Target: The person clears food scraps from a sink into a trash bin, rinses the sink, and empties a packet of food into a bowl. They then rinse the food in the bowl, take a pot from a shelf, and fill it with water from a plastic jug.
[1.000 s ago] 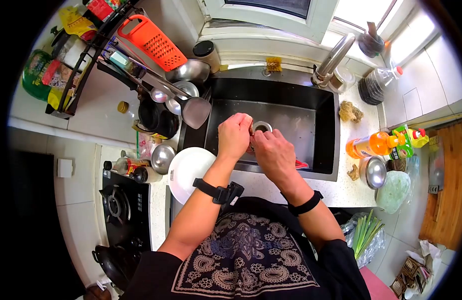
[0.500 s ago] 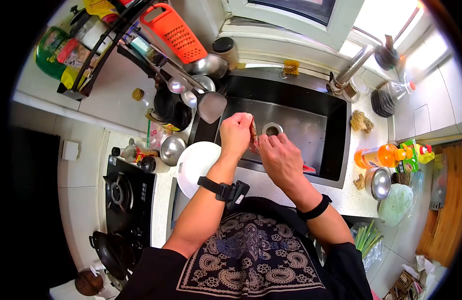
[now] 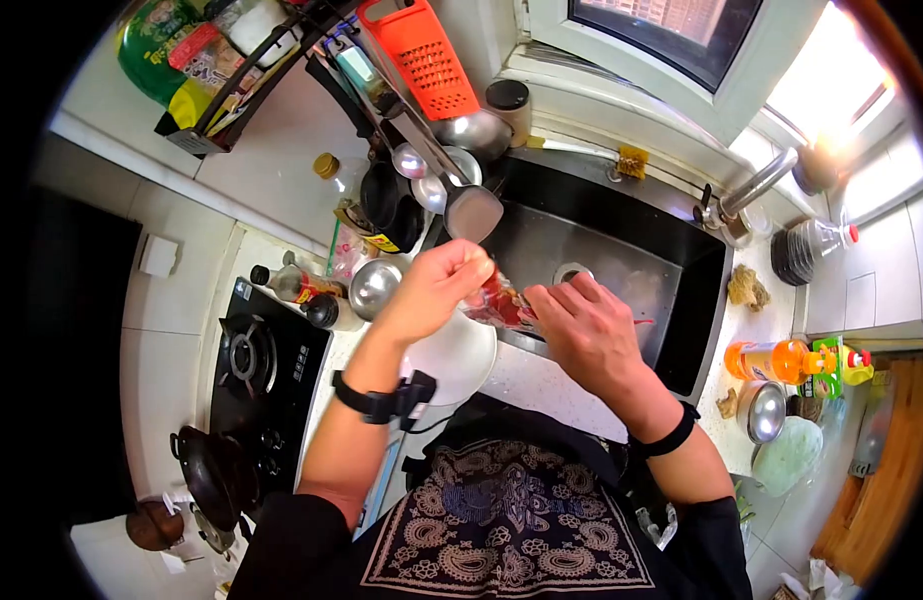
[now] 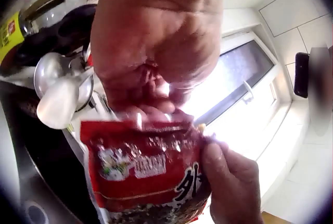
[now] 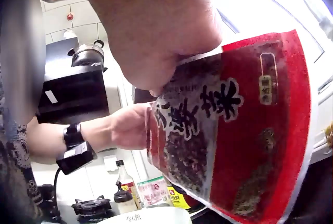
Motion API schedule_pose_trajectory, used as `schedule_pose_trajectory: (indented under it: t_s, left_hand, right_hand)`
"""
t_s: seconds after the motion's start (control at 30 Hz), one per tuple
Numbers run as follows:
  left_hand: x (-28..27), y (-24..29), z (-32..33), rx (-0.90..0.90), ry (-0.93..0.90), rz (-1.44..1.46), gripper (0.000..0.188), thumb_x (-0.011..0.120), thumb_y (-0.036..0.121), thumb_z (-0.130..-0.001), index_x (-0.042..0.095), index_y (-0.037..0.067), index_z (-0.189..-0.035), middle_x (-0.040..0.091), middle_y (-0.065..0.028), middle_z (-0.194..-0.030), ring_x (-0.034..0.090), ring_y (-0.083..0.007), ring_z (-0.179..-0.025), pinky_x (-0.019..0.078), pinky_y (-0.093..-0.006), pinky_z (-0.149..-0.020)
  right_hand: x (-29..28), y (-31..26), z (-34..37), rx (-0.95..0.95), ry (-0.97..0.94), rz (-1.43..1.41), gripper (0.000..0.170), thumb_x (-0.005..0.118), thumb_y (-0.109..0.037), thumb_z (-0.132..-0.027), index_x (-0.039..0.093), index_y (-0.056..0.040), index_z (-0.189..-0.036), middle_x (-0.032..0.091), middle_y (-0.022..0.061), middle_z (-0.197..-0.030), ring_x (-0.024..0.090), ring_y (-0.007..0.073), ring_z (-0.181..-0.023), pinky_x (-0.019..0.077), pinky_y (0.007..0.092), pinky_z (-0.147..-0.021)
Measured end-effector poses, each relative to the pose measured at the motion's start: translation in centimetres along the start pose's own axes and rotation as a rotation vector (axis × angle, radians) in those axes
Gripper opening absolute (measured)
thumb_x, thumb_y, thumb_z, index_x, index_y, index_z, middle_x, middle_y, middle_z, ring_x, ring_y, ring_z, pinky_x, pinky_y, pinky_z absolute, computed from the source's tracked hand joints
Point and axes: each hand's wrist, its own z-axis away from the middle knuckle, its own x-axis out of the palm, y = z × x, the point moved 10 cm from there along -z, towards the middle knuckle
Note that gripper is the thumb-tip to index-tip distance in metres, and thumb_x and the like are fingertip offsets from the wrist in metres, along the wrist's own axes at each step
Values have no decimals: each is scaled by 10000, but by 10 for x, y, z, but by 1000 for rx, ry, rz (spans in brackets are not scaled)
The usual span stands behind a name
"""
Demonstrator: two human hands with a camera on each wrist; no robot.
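A red, printed plastic food packet [image 3: 501,303] is held between both hands, over the front left of the sink [image 3: 606,250]. My left hand [image 3: 431,290] grips one end of it, fingers curled over the edge. At the other end my right hand [image 3: 593,325] pinches the packet. In the left wrist view, the packet [image 4: 145,169] shows its red top band, with the right thumb pressed on its corner. The right wrist view shows the packet's other printed face [image 5: 250,125], with dark contents behind a see-through part. A white plate [image 3: 451,360] lies beneath the left forearm, partly hidden.
A spatula [image 3: 473,212] and ladles hang left of the sink, near an orange grater [image 3: 426,60]. The faucet [image 3: 756,185] stands at the back right. On the right counter are an orange bottle [image 3: 771,360] and a metal bowl [image 3: 761,412]. A stove [image 3: 261,370] lies left.
The head view has turned, shifting the scene. Both hands have drawn toward the sink's front left with the packet, and have moved farther apart, so more of the red packet shows between them.
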Motion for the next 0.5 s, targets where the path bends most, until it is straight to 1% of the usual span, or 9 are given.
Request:
schedule_pose_trajectory:
  t_s: [0.07, 0.1, 0.2, 0.23, 0.27, 0.33, 0.4, 0.43, 0.5]
  left_hand:
    - [-5, 8, 10, -79, -113, 29, 195, 537, 246, -942, 551, 54, -915, 532, 24, -738, 501, -55, -657, 413, -212, -605]
    - [-5, 10, 15, -120, -167, 45, 196, 541, 251, -939, 550, 57, -923, 532, 21, -732, 505, -57, -648, 415, -214, -599]
    - [-3, 9, 28, -238, -372, -150, 213, 553, 273, -930, 555, 60, -930, 535, 15, -719, 509, -64, -628, 420, -220, -586]
    - [-3, 6, 33, -231, -434, -184, 241, 552, 287, -929, 562, 46, -925, 539, 17, -715, 508, -72, -619, 422, -225, -585]
    - [-6, 8, 36, -223, -459, -326, 267, 547, 298, -931, 579, 33, -931, 552, 19, -731, 518, -79, -625, 425, -236, -584]
    - [-11, 3, 43, -280, -450, -274, 280, 521, 314, -930, 612, 50, -953, 556, 16, -741, 508, -78, -625, 440, -242, -594]
    - [-23, 2, 50, -396, -327, -499, 345, 478, 338, -942, 612, 20, -941, 568, -14, -709, 521, -109, -615, 443, -276, -599]
    - [-28, 4, 51, -315, -231, -515, 383, 441, 344, -951, 601, -2, -919, 570, -72, -675, 534, -143, -620, 443, -316, -606]
    - [-43, 8, 57, -154, -2, -546, 390, 429, 337, -957, 598, -8, -889, 580, -106, -680, 544, -159, -626, 443, -327, -611]
  right_hand:
    - [0, -1, -7, -58, -10, -78, 165, 588, -94, -722, 543, -79, -880, 509, 30, -708, 511, 201, -708, 448, 313, -577]
    - [6, -4, -10, -105, -65, -105, 176, 594, -100, -721, 552, -79, -890, 513, 26, -715, 515, 196, -722, 448, 317, -569]
    - [17, -15, -18, -171, -103, -128, 195, 593, -107, -724, 563, -74, -914, 508, 24, -720, 513, 189, -730, 449, 315, -569]
    - [19, -21, -21, -210, -110, -146, 201, 593, -111, -725, 565, -71, -919, 507, 23, -722, 512, 187, -730, 449, 312, -569]
    - [23, -28, -22, -249, -118, -166, 207, 593, -116, -725, 567, -68, -925, 505, 22, -724, 511, 185, -731, 450, 310, -569]
    - [27, -41, -26, -300, -115, -197, 210, 602, -116, -720, 575, -61, -921, 502, 18, -713, 503, 179, -713, 449, 304, -569]
    - [29, -52, -32, -327, -88, -211, 205, 619, -107, -707, 587, -52, -902, 500, 11, -687, 490, 171, -677, 446, 297, -569]
    - [33, -56, -33, -337, -103, -199, 226, 648, -132, -718, 592, -54, -923, 523, 10, -704, 498, 175, -677, 448, 301, -568]
    - [43, -55, -35, -250, -117, -262, 253, 681, -169, -724, 596, -53, -933, 539, 25, -715, 512, 191, -679, 454, 309, -570]
